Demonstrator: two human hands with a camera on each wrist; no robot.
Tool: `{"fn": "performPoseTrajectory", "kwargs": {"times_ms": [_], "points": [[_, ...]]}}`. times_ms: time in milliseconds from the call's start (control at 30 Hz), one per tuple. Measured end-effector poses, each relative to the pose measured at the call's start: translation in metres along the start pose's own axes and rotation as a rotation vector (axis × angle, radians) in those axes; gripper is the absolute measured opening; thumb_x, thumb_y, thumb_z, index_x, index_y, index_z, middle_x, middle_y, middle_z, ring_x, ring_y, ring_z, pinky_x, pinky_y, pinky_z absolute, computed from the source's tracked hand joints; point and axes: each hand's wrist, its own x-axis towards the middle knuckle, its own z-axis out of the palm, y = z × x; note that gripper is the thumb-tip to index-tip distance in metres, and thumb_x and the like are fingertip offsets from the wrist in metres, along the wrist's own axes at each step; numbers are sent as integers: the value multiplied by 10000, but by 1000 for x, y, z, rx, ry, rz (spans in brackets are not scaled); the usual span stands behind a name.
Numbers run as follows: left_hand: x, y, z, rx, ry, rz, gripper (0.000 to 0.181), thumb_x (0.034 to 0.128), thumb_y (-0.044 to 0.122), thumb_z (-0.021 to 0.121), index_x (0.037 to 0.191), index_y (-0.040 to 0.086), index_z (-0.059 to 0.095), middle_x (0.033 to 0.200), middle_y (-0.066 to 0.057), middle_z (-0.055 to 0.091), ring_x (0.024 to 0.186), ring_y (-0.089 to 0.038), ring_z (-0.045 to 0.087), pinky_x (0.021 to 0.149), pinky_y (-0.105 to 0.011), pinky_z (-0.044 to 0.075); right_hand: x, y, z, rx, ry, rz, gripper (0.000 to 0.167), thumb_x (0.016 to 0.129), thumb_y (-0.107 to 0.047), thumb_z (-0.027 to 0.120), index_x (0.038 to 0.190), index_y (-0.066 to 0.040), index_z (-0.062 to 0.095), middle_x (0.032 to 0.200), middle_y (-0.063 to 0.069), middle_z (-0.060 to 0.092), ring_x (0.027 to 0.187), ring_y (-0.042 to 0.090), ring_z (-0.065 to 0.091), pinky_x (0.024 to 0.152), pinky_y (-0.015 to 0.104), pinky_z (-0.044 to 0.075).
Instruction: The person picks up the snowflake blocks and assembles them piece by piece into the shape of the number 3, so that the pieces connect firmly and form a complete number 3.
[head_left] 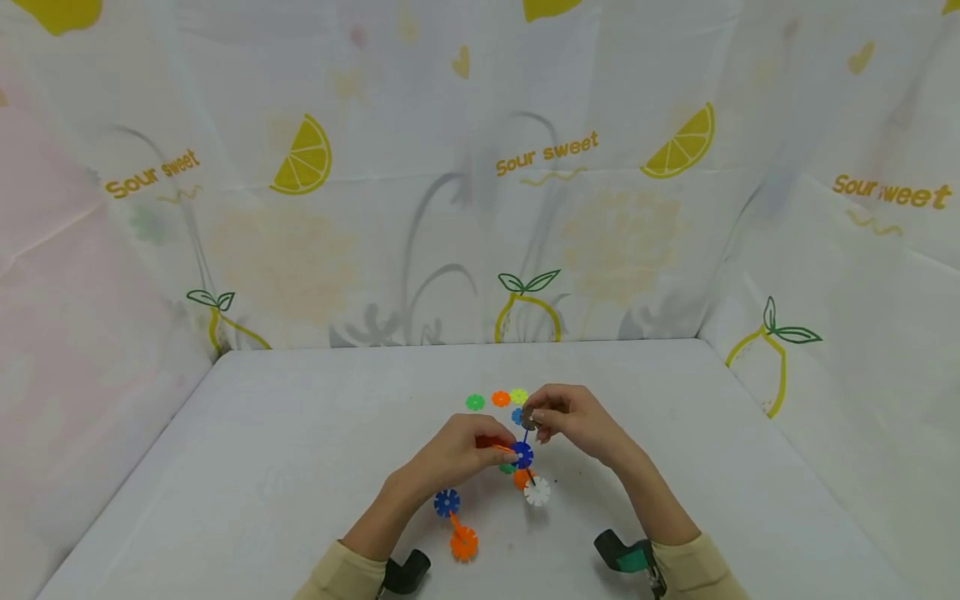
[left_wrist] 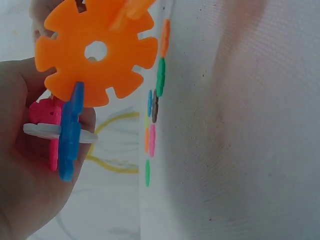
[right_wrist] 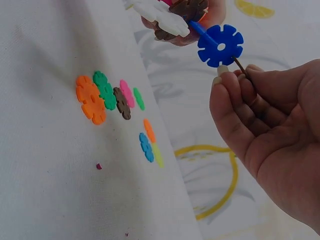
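Observation:
My left hand (head_left: 465,450) holds a cluster of interlocked notched plastic discs. In the head view, a dark blue disc (head_left: 522,455) and a white disc (head_left: 537,492) show at its right side. A blue disc (head_left: 447,502) and an orange disc (head_left: 463,543) stick out nearer me. Up close in the left wrist view are the large orange disc (left_wrist: 122,55), a blue disc (left_wrist: 69,135) and a pink disc (left_wrist: 46,111). My right hand (right_wrist: 270,115) pinches a brown disc (head_left: 529,418), seen edge-on at the rim of a blue disc (right_wrist: 230,40). My palm hides part of the cluster.
Loose discs lie on the white table (head_left: 262,467) beyond and beneath my hands: green (head_left: 475,402), orange (head_left: 501,399), yellow (head_left: 519,396), light blue (right_wrist: 146,147), brown (right_wrist: 121,103) and pink (right_wrist: 127,93). A printed cloth (head_left: 420,250) hangs behind the table's far edge.

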Motion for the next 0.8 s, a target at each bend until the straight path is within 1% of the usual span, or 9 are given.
{"fn": "performPoseTrajectory", "kwargs": {"times_ms": [133,333,467,567,800], "points": [[1,-1,0,18,12,11,105,909,263,723,996,222,764,922,118,718,814,-86,613,726,-240,536,0,-1,0,-2,5,-9,179,988,-71,571,1100,26,670,1011,229,692,724,166,661,711,294,602],[0,0,0,29,39,26,88,909,253,722,982,227,762,926,116,714,831,-77,620,754,-235,538,0,-2,-1,-8,9,-16,166,982,-50,574,1090,32,670,1011,232,696,728,172,665,709,272,599],[0,2,0,37,56,35,85,907,236,724,978,211,764,921,102,711,818,-73,614,743,-231,536,0,-3,0,-9,17,-25,158,980,-41,576,1083,35,667,1001,232,694,722,163,663,707,267,597],[0,3,0,48,67,40,88,906,223,725,981,198,765,920,98,711,807,-67,613,735,-228,536,0,-3,1,-5,34,-30,148,976,-29,577,1073,39,665,991,231,694,720,170,663,703,264,595],[0,5,0,114,109,45,85,905,218,725,976,199,766,911,109,710,784,-55,598,724,-219,525,1,-5,8,-17,91,-26,130,968,-25,589,1058,33,662,981,213,701,762,225,678,709,259,594]]}}
